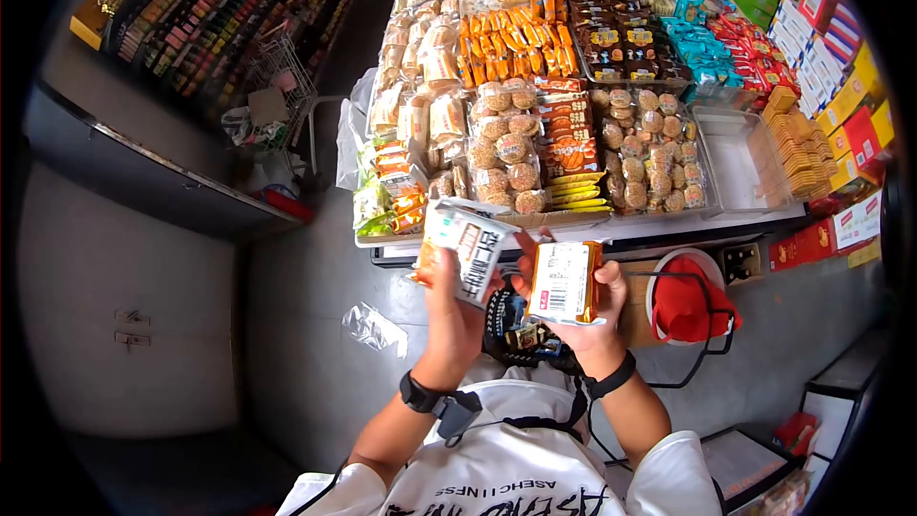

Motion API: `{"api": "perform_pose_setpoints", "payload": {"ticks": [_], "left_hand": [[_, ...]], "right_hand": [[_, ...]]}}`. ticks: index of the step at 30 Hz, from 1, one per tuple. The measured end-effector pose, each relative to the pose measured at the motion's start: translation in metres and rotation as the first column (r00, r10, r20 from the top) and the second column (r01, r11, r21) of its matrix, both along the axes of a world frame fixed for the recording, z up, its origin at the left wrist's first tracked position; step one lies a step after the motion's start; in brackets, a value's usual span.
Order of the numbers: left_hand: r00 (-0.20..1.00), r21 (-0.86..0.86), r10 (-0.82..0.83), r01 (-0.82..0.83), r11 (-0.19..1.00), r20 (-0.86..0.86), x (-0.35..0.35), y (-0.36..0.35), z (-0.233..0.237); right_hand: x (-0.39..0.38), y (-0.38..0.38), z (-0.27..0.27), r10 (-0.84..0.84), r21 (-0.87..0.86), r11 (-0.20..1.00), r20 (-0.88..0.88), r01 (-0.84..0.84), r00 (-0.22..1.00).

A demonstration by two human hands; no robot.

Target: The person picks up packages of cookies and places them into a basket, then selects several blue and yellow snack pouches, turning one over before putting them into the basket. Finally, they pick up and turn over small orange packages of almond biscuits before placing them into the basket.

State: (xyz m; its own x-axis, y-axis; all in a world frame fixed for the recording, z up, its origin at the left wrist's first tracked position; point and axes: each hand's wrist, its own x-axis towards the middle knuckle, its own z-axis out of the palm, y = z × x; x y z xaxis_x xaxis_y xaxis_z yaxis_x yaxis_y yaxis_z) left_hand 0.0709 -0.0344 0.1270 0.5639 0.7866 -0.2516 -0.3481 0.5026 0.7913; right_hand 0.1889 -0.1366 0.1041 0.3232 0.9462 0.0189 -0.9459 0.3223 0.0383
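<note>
My left hand (pixel 449 315) is closed on a white snack packet (pixel 468 247) printed with large dark characters. An orange corner shows at that packet's lower left. Close beside it, my right hand (pixel 604 311) grips an orange-brown snack packet (pixel 564 282), its white barcode label facing up. Both packets are held in front of my body, just short of the display's near edge. Beyond them lie bagged round sesame-topped pastries (pixel 506 148), brown packets (pixel 568 129) and a stack of yellow packets (pixel 580 193).
A transparent plastic bin (pixel 740 172) stands at the display's right, beside stacked biscuits (pixel 798 148). Below it is a white bucket with red cloth (pixel 690 301). A plastic wrapper (pixel 374 327) lies on the floor. A shopping cart (pixel 282 86) is at the left.
</note>
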Motion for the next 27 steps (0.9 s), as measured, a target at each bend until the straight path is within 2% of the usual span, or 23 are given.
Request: {"api": "perform_pose_setpoints", "payload": {"ticks": [3,6,9,12,14,15,16,18,20,22,27], "left_hand": [[1.0,-0.03,-0.011,0.01,1.0,-0.02,-0.005,0.006,0.0],[0.998,0.004,-0.035,0.035,0.999,-0.061,-0.005,0.009,0.0],[0.996,-0.022,-0.086,0.085,0.996,-0.039,-0.004,0.008,0.002],[0.985,-0.096,-0.169,0.164,0.982,-0.039,0.0,0.005,0.008],[0.977,-0.08,-0.211,0.21,0.974,-0.008,0.005,0.002,0.01],[0.976,-0.081,-0.217,0.216,0.973,-0.002,0.007,0.002,0.01],[0.977,-0.109,-0.21,0.211,0.971,0.024,0.008,0.003,0.012],[0.979,-0.153,-0.203,0.203,0.967,0.012,0.008,0.009,0.012],[0.986,-0.22,-0.164,0.164,0.962,0.016,0.009,0.012,0.016],[0.975,-0.27,-0.206,0.221,0.937,0.085,0.009,0.019,0.01],[0.899,-0.347,-0.342,0.423,0.837,0.273,0.008,0.019,0.018]], "right_hand": [[-0.007,-0.005,-0.003,0.03,0.03,0.999,-0.02,-0.029,0.999],[-0.015,-0.009,0.006,-0.054,-0.065,0.997,-0.035,0.052,0.998],[-0.017,-0.013,0.008,-0.129,-0.077,0.989,-0.03,0.126,0.991],[-0.018,-0.016,0.0,-0.156,-0.029,0.987,0.068,0.159,0.985],[-0.018,-0.019,0.0,-0.153,-0.201,0.955,0.294,0.218,0.944],[-0.016,-0.016,-0.001,-0.19,-0.282,0.918,0.298,0.277,0.935],[-0.015,-0.014,0.003,-0.195,-0.282,0.917,0.304,0.283,0.933],[-0.012,-0.01,0.014,-0.32,-0.242,0.862,0.423,0.446,0.848],[-0.009,-0.009,0.02,-0.322,-0.261,0.849,0.435,0.46,0.841],[-0.005,-0.004,0.024,-0.359,-0.318,0.797,0.432,0.513,0.827],[-0.001,0.003,0.022,-0.369,-0.349,0.796,0.37,0.495,0.853]]}}
